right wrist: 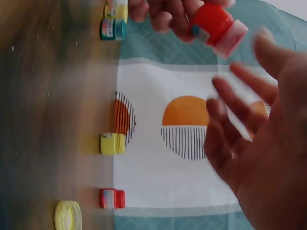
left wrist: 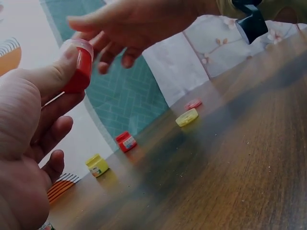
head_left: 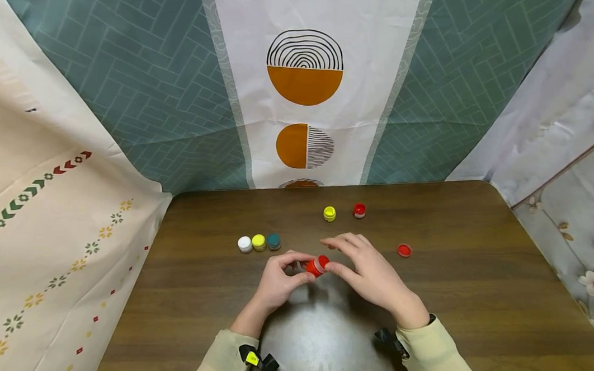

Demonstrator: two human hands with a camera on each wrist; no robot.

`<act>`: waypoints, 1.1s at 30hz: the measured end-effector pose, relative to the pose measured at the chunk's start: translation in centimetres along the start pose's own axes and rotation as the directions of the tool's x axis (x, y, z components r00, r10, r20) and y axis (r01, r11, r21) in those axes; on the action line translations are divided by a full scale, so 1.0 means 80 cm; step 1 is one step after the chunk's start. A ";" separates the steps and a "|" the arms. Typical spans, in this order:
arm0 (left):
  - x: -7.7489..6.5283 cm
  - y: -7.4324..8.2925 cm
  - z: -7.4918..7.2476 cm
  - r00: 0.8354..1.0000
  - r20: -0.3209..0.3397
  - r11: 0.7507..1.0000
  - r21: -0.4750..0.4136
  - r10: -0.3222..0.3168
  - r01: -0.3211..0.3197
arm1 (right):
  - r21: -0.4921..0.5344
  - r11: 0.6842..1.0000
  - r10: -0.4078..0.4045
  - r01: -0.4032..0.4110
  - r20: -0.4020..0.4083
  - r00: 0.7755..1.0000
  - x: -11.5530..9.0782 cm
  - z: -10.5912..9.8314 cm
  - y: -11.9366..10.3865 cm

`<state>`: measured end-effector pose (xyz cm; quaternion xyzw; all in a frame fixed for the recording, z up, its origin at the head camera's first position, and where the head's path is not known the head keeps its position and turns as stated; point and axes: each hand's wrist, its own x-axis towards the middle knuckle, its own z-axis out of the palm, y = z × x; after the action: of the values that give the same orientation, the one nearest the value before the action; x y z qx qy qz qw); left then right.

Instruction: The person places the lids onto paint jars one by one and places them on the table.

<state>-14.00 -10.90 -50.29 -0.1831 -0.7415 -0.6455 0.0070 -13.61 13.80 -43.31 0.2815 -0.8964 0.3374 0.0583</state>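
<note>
My left hand (head_left: 281, 277) pinches a small red paint jar (head_left: 316, 266) between thumb and fingers, tilted above the table. A translucent cap (right wrist: 231, 38) sits on the jar and faces my right hand (head_left: 373, 271). The right hand hovers beside that cap, its fingers spread and slightly bent, holding nothing. In the right wrist view a small gap shows between its fingers and the cap. Farther back on the table stand an uncapped yellow jar (head_left: 329, 214) and a second red jar (head_left: 359, 210).
White (head_left: 244, 244), yellow (head_left: 259, 242) and teal (head_left: 274, 241) jars stand in a row at the left. A red lid (head_left: 404, 250) lies on the right, near a yellow lid (left wrist: 187, 117) that the right hand hides in the head view. Cloth hangs behind the brown table (head_left: 195, 292).
</note>
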 end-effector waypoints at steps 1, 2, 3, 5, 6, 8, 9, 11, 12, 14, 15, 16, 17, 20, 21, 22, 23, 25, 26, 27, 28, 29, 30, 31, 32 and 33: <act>0.000 -0.001 -0.001 1.000 0.005 1.000 -0.009 0.005 -0.005 | 0.024 0.999 -0.049 0.048 0.029 0.998 -0.001 -0.003 0.002; -0.001 -0.001 -0.001 1.000 0.011 1.000 -0.019 0.013 -0.013 | 0.041 0.995 -0.096 0.094 0.051 0.994 -0.001 -0.005 0.003; -0.001 -0.002 -0.001 1.000 0.017 0.999 -0.025 0.021 -0.020 | 0.049 0.989 -0.143 0.140 0.062 0.988 -0.002 -0.006 0.004; -0.001 -0.002 -0.002 0.999 0.028 0.999 -0.039 0.037 -0.036 | 0.048 0.978 -0.204 0.201 0.065 0.977 -0.002 -0.007 0.005; -0.001 -0.002 -0.002 0.998 0.033 0.998 -0.045 0.048 -0.046 | 0.040 0.974 -0.223 0.221 0.058 0.973 -0.002 -0.007 0.006; -0.001 -0.001 -0.003 0.997 0.042 0.997 -0.050 0.060 -0.058 | 0.017 0.973 -0.232 0.231 0.038 0.972 -0.001 -0.006 0.005; -0.001 -0.001 -0.003 0.997 0.044 0.997 -0.049 0.062 -0.059 | 0.005 0.974 -0.225 0.225 0.030 0.974 -0.001 -0.005 0.004; -0.002 0.000 -0.003 0.997 0.048 0.997 -0.046 0.064 -0.062 | -0.033 0.980 -0.197 0.197 0.015 0.980 0.000 -0.002 0.001; -0.002 0.000 -0.003 0.996 0.050 0.997 -0.042 0.067 -0.065 | -0.060 0.983 -0.176 0.176 0.008 0.984 0.000 -0.001 -0.001; -0.003 0.000 -0.002 0.996 0.056 0.997 -0.035 0.068 -0.066 | -0.121 0.985 -0.126 0.125 -0.004 0.992 0.001 0.003 -0.005; -0.003 0.001 -0.002 0.996 0.059 0.997 -0.033 0.071 -0.069 | -0.155 0.983 -0.103 0.101 -0.009 0.995 0.002 0.005 -0.007; -0.003 0.001 -0.001 0.995 0.063 0.997 -0.032 0.074 -0.072 | -0.187 0.979 -0.082 0.078 -0.014 0.997 0.002 0.007 -0.009; -0.003 0.001 0.000 0.995 0.068 0.997 -0.031 0.076 -0.074 | -0.218 0.974 -0.063 0.058 -0.015 0.998 0.002 0.010 -0.011; -0.003 0.001 0.002 0.994 0.071 0.996 -0.033 0.083 -0.080 | -0.266 0.964 -0.021 0.014 -0.023 1.000 0.004 0.015 -0.015; -0.003 0.001 0.003 0.994 0.071 0.996 -0.036 0.084 -0.081 | -0.267 0.964 -0.002 -0.006 -0.029 1.000 0.004 0.015 -0.016; -0.003 0.001 0.003 0.994 0.071 0.996 -0.034 0.088 -0.086 | -0.257 0.966 0.018 -0.027 -0.038 0.999 0.003 0.015 -0.017; -0.003 0.001 0.004 0.993 0.070 0.995 -0.035 0.091 -0.088 | -0.243 0.969 0.036 -0.047 -0.048 0.998 0.002 0.014 -0.017; -0.002 0.003 0.004 0.993 0.067 0.995 -0.037 0.096 -0.094 | -0.182 0.981 0.060 -0.073 -0.073 0.995 0.000 0.010 -0.015; -0.002 0.004 0.003 0.993 0.064 0.995 -0.039 0.096 -0.093 | -0.141 0.988 0.056 -0.067 -0.080 0.995 -0.002 0.008 -0.013; -0.002 0.005 0.002 0.994 0.059 0.995 -0.039 0.095 -0.093 | -0.103 0.993 0.042 -0.051 -0.082 0.996 -0.003 0.005 -0.011; -0.002 0.006 0.001 0.994 0.054 0.995 -0.042 0.094 -0.091 | -0.070 0.997 0.014 -0.019 -0.076 0.997 -0.004 0.002 -0.009; -0.002 0.006 0.000 0.995 0.049 0.995 -0.048 0.088 -0.086 | -0.041 0.999 -0.024 0.021 -0.067 0.997 -0.005 -0.001 -0.007; -0.002 0.007 -0.001 0.995 0.046 0.995 -0.050 0.084 -0.082 | -0.015 0.998 -0.069 0.068 -0.055 0.996 -0.005 -0.003 -0.005; -0.002 0.006 -0.002 0.996 0.043 0.996 -0.049 0.078 -0.076 | 0.005 0.993 -0.115 0.115 -0.040 0.993 -0.006 -0.005 -0.004; -0.003 0.006 -0.003 0.996 0.042 0.996 -0.050 0.076 -0.074 | 0.013 0.987 -0.157 0.157 -0.025 0.987 -0.006 -0.006 -0.003; -0.004 0.006 -0.004 0.996 0.045 0.996 -0.051 0.073 -0.071 | 0.013 0.982 -0.191 0.191 -0.012 0.982 -0.006 -0.007 -0.003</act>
<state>-13.62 -11.22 -49.87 -0.2247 -0.7183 -0.6584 0.0085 -13.09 14.22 -42.86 0.3648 -0.8626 0.3381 0.0930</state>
